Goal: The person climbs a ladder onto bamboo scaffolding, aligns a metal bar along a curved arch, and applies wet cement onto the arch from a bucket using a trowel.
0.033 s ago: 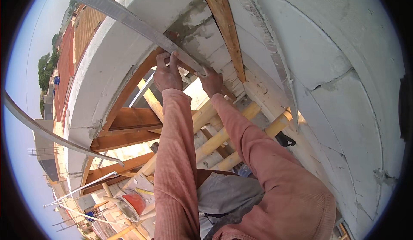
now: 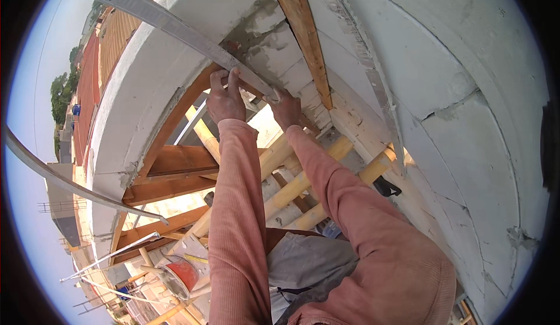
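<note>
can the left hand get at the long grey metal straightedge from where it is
Probably yes: the left hand is already up at the long grey metal straightedge, fingers seemingly touching its lower edge, with nothing between them. The right hand sits by the same bar's end, against the white block wall.

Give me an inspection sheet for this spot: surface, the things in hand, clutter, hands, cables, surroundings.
Surface: white block wall, mortar joints showing, a crack near one joint.
Things in hand: long grey metal straightedge, lying slanted across the wall's top edge.
Clutter: red bucket below; wooden beams and yellowish poles of the scaffold; wooden plank against the wall.
Hands: left hand and right hand both on the straightedge; grip cannot be judged.
Cables: nothing seen.
Surroundings: outdoors, high up; red roofs, trees and sky to the left.
</note>
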{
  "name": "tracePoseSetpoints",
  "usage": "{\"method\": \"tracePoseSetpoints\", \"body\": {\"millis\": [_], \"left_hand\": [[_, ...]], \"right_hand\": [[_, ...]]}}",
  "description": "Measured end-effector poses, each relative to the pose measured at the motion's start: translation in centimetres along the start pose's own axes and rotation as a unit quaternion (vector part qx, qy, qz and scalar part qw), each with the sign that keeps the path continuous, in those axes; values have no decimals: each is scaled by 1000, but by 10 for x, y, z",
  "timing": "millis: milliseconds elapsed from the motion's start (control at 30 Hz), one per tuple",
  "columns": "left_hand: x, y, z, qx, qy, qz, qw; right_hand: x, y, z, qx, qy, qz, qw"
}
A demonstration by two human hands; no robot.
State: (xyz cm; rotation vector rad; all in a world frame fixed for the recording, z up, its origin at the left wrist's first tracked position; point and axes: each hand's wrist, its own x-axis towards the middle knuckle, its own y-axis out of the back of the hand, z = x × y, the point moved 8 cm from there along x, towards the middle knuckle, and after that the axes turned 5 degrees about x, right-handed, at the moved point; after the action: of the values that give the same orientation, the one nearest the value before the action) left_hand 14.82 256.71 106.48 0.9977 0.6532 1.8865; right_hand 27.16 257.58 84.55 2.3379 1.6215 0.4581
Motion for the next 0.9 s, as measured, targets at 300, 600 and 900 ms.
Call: {"method": "tracePoseSetpoints", "body": {"millis": [300, 600, 900], "left_hand": [[1, -4, -4, 10, 3, -21, 1000], [-1, -7, -4, 9, -20, -12, 1000], [1, -7, -3, -8, -34, -5, 999]], "right_hand": [[-8, -3, 13, 24, -60, -27, 998], [5, -23, 51, -51, -151, -128, 979], [5, -29, 53, -93, -119, -116, 982]]}}
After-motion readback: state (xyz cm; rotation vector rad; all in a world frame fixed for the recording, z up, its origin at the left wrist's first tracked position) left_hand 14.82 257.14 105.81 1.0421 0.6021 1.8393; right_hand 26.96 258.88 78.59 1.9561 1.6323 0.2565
